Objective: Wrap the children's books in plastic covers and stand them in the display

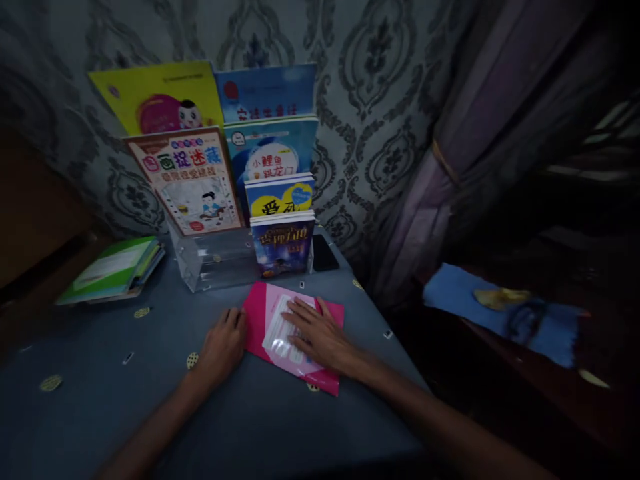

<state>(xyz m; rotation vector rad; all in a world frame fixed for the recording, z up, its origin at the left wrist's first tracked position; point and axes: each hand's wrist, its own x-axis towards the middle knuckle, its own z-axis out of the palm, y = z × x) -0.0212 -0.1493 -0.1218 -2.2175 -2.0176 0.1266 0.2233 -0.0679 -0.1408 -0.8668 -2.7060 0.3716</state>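
Note:
A pink booklet (pixel 256 316) lies at a slant on the table, with a paler panel and a shiny, text-covered white area in its middle. My right hand (pixel 320 333) rests flat on it, fingers spread over the printed area. At the booklet's left edge is my left hand (pixel 226 340), its fingers bent and close together; its thumb is hidden. Just behind the booklet stands a clear plastic book rack (pixel 217 263). It holds several upright books, among them a dark blue one (pixel 283 243) in front and a brown-framed picture book (pixel 187 180) on the left.
A stack of thin books with a green cover (pixel 113 270) lies on the left of the table (pixel 100 420). A black phone-like slab (pixel 325 253) sits right of the rack. Beyond the table's right edge are a tied curtain (pixel 425 180) and a blue cloth (pixel 457 297) with items on it.

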